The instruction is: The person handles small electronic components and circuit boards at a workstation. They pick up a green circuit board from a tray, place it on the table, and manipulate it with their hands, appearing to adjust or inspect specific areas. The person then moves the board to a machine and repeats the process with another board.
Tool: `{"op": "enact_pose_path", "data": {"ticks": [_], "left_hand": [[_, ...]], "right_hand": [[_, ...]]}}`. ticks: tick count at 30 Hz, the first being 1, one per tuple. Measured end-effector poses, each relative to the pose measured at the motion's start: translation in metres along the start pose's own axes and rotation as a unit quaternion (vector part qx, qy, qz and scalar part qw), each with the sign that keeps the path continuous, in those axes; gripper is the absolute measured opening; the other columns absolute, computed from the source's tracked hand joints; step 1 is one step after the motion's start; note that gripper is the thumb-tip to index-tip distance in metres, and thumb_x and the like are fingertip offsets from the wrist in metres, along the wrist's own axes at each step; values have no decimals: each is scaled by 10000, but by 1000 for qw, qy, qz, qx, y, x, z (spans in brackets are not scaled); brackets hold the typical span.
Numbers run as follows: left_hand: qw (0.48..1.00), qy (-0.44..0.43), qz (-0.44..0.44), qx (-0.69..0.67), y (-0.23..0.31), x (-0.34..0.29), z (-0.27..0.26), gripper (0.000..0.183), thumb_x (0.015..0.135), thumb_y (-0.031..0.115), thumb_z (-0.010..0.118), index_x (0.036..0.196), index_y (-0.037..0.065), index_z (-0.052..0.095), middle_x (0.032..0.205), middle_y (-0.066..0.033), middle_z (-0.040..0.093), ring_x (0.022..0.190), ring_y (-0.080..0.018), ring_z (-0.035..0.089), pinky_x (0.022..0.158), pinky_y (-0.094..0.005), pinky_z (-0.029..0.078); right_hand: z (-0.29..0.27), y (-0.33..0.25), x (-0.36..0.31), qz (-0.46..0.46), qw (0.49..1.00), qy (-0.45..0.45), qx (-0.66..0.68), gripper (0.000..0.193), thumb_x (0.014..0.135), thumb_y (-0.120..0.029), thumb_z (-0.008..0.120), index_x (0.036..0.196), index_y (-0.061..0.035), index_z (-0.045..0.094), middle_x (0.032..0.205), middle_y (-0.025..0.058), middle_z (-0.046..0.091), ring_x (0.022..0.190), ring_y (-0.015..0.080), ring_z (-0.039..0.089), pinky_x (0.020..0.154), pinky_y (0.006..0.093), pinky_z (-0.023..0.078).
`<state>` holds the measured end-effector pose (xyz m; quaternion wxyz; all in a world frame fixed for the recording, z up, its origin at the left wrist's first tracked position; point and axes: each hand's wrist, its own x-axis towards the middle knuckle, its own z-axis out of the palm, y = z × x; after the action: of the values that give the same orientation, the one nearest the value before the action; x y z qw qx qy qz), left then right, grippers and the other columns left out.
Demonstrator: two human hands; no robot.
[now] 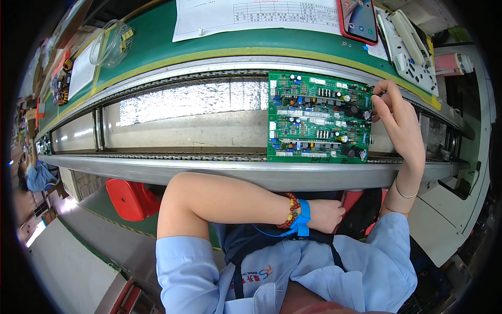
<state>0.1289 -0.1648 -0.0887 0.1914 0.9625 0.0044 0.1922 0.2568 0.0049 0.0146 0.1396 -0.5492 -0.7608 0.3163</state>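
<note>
A green circuit board [308, 118], crowded with small parts, spans the two rails of the conveyor. Along its right side stand several black round capacitors [353, 111]. My right hand [396, 112] is at the board's upper right edge, thumb and fingertips pinched together; whatever lies between them is too small or hidden to name. Down by my lap is my left hand [325, 215], its fingers curled closed beside a dark cloth-like thing [361, 212] over something red. A blue wrist strap [301, 219] and a beaded bracelet circle that wrist.
Conveyor rails [183, 163] run left to right before me. Beyond them, a green bench [157, 39] bears a printed sheet [256, 21], a phone [358, 21], a clear tub [111, 44] and a white tray [408, 52] of small black parts. A red stool [128, 200] stands lower left.
</note>
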Motion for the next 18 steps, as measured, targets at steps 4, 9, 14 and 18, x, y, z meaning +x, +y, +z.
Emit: {"op": "enact_pose_path", "data": {"ticks": [4, 9, 14, 18], "left_hand": [[1000, 8, -5, -5, 0, 0, -2, 109, 654, 156, 587, 650, 70, 654, 727, -18, 570, 772, -194, 521, 634, -287, 388], [1000, 21, 3, -7, -2, 5, 11, 124, 654, 156, 584, 671, 61, 660, 724, -25, 584, 758, -195, 526, 619, -290, 393], [1000, 7, 15, 16, -5, 6, 14, 145, 656, 166, 586, 689, 50, 667, 745, -38, 608, 780, -201, 541, 611, -299, 405], [999, 27, 22, 10, -8, 6, 10, 156, 660, 171, 587, 696, 45, 671, 746, -50, 617, 807, -213, 554, 614, -311, 420]], "right_hand": [[-1, -1, 2, 20, 999, 34, -19, 210, 910, -240, 513, 929, -31, 501, 622, 88, 555, 550, 183, 556, 535, 284, 405], [4, -12, 7, -104, 982, 161, 6, 110, 860, -101, 580, 884, 1, 548, 720, 83, 572, 608, 149, 543, 590, 257, 438], [17, -65, 8, -279, 953, 69, -96, 161, 695, -37, 692, 830, -23, 605, 807, 66, 501, 729, 205, 497, 633, 296, 417], [30, -93, 21, -325, 933, 23, -151, 150, 654, -48, 702, 775, -29, 615, 801, 62, 469, 742, 224, 468, 648, 326, 406]]}}
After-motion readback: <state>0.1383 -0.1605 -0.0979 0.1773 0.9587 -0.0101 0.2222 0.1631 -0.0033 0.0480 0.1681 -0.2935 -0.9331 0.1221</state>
